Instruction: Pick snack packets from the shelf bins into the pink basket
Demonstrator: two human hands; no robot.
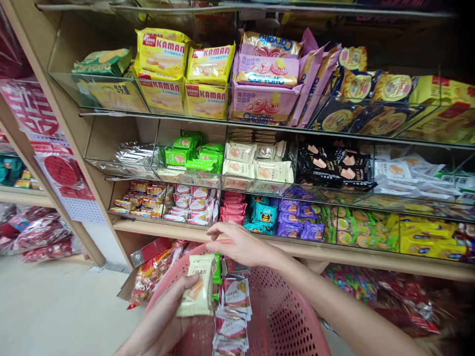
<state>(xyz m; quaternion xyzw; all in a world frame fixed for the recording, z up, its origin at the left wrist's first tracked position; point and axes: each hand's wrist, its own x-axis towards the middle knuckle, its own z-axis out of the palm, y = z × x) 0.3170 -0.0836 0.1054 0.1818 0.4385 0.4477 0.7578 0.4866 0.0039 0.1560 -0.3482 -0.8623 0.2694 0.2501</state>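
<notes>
Here we grip cream packet upright in left hand; right hand just beyond it over pink basket, fingers pinched, contents unclear.

Bright, even light from overhead fills the frame; glare streaks the clear acrylic shelf fronts and silver foil packets. The upper right corner darkens, edges bow outward, and the lower right blurs.

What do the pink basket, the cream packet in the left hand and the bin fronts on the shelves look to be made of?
Pink basket: probably moulded plastic, matte, with a regular grid of small holes. Cream packet, held by the left hand: likely thin plastic film, slightly glossy, printed. Bin fronts: clear acrylic or glass, see-through with reflections; which one is unclear.
</notes>
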